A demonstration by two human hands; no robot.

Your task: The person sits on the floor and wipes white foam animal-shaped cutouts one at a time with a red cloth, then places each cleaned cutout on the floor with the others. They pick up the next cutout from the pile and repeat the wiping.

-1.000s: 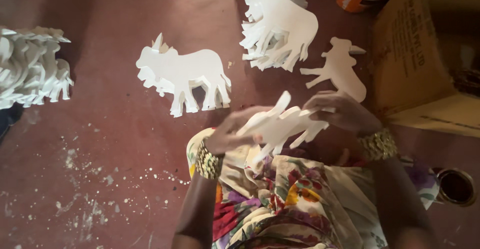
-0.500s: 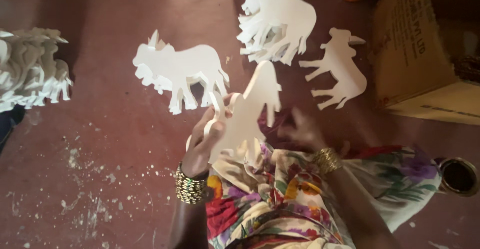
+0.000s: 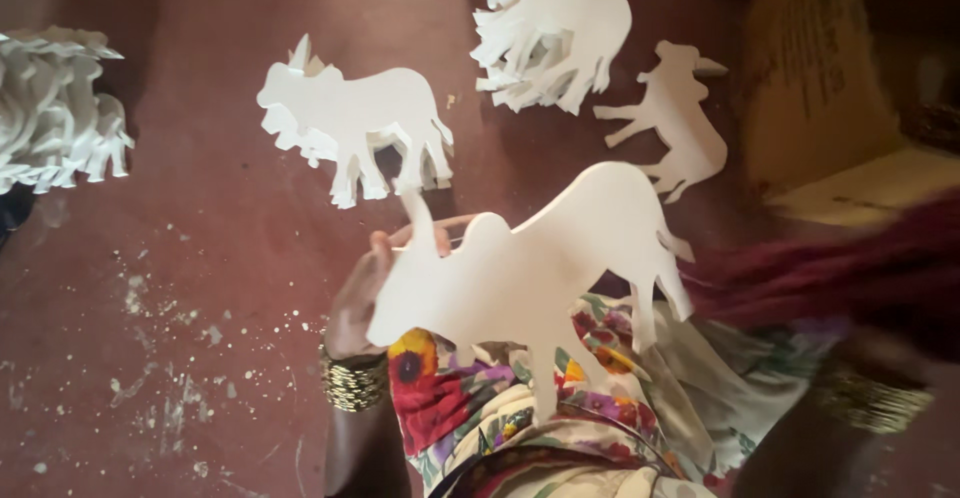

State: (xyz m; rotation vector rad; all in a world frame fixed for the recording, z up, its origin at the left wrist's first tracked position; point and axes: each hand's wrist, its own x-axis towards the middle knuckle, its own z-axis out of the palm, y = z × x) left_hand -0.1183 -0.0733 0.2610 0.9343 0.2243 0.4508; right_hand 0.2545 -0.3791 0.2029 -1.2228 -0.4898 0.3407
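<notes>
Red-brown floor point(image 3: 200, 288) with white specks filled most of the frame. A white cow cutout point(image 3: 540, 268) was held up in the middle, above a flowered cloth point(image 3: 480, 418). The left hand point(image 3: 375, 293) sat at the cutout's left end, partly behind it, its fingers closed on the edge by the horn. The right hand was blurred at the lower right, near a gold bangle point(image 3: 865, 398), so I could not tell if it held anything. The cutout stood upright, legs pointing down. Its long side ran from lower left to upper right, with the head and horn at the left. More cutouts lay on the floor: one pile point(image 3: 355, 123) at upper middle, one pile point(image 3: 550, 28) at the top, a single one point(image 3: 675, 123) to the right, and a stack point(image 3: 55, 108) at the left edge. A box point(image 3: 810, 78) stood at upper right.
</notes>
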